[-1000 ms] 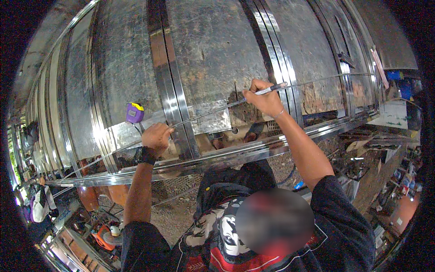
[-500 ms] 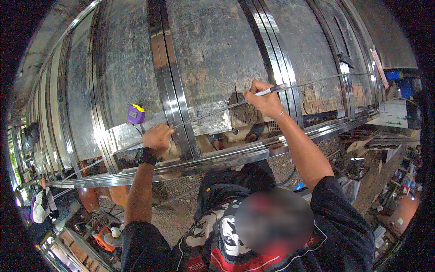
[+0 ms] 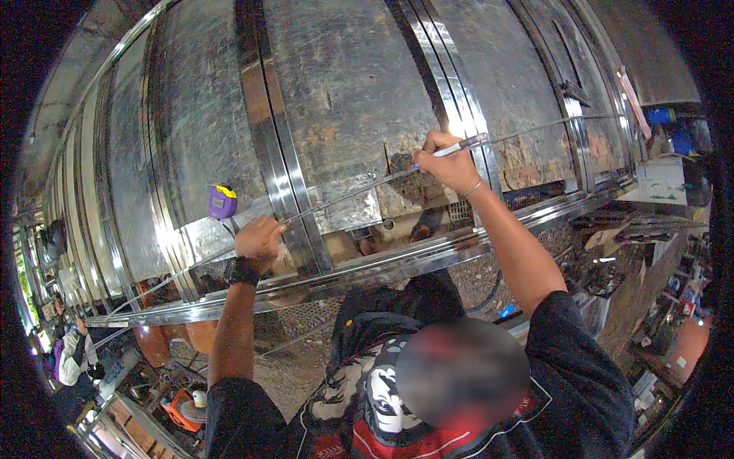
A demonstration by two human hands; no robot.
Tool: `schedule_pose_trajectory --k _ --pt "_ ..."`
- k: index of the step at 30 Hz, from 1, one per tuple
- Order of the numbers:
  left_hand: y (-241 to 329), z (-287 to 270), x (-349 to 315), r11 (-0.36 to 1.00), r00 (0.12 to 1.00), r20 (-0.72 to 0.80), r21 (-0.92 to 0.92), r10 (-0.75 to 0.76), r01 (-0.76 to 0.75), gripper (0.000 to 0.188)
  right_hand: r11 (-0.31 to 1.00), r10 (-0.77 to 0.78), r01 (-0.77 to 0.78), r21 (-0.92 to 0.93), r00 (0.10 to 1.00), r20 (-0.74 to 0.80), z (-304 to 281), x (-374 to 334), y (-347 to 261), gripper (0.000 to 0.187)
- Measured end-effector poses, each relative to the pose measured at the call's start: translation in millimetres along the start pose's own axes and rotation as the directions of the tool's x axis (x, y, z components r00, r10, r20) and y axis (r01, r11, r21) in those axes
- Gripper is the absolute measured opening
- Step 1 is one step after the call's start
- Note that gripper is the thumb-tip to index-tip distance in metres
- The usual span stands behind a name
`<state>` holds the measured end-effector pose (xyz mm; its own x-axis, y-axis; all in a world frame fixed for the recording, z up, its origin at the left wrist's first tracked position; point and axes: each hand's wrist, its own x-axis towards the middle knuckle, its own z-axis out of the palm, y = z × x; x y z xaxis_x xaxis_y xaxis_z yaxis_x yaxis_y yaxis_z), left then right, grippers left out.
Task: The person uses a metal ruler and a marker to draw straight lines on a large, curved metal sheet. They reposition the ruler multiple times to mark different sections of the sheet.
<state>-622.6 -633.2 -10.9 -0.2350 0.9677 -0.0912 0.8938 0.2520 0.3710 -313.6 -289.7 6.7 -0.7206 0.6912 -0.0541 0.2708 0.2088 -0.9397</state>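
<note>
Frame edge: polished metal rail [image 3: 382,263] is bordering near side; bare metal sheet [image 3: 348,84] is stretching beyond.
Left hand [image 3: 258,243]: pinching rod or cord [image 3: 336,201].
Right hand [image 3: 453,170]: pinching marker pen [image 3: 453,149].

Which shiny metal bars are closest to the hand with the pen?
The pair of bars passing under the dark end of the pen, beside the right hand. The other bars lie farther from that hand.

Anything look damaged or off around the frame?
Yes: the grey panel has ragged brown patches near its edge, to the right of the right hand. They look odd against the grey surface; rust or wear, I can't tell.
</note>
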Motion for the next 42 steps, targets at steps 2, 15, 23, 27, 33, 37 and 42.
schedule_pose_trajectory --k 2,15,23,27,33,37,42 --pt "2.3 -2.6 0.0 1.0 1.0 -0.022 -0.026 0.006 -0.007 0.018 0.999 -0.03 0.03 -0.015 1.0 -0.001 3.0 -0.8 -4.7 0.034" --pt "5.0 -3.5 -0.2 0.999 0.999 -0.044 0.032 0.027 -0.026 0.017 0.999 -0.006 0.005 -0.052 1.0 -0.011 6.0 0.1 -5.3 0.035" --pt "-3.1 3.7 -2.4 0.984 0.989 -0.051 0.116 0.141 -0.134 0.017 0.99 0.082 -0.069 0.126 0.991 -0.102 -11.9 -0.2 -5.5 0.034" --pt "-4.9 6.2 -2.2 0.991 0.99 -0.083 0.073 0.116 -0.11 0.018 0.998 0.051 -0.049 0.028 0.997 -0.065 -12.6 -2.2 5.5 0.033" --pt "2.9 -0.8 -0.1 0.996 0.991 -0.097 0.027 0.089 -0.087 0.018 0.998 -0.052 0.05 -0.047 0.998 -0.033 -13.1 -0.3 6.9 0.035" --pt "5.1 -2.8 0.0 0.996 0.993 -0.09 0.047 0.079 -0.075 0.016 0.995 -0.058 0.053 -0.086 0.997 -0.049 -12.6 0.1 6.1 0.035" --pt "10.8 -7.6 3.1 0.993 0.989 -0.096 0.045 0.115 -0.111 0.016 0.994 -0.062 0.058 -0.088 0.997 -0.052 -12.2 0.1 9.0 0.036"
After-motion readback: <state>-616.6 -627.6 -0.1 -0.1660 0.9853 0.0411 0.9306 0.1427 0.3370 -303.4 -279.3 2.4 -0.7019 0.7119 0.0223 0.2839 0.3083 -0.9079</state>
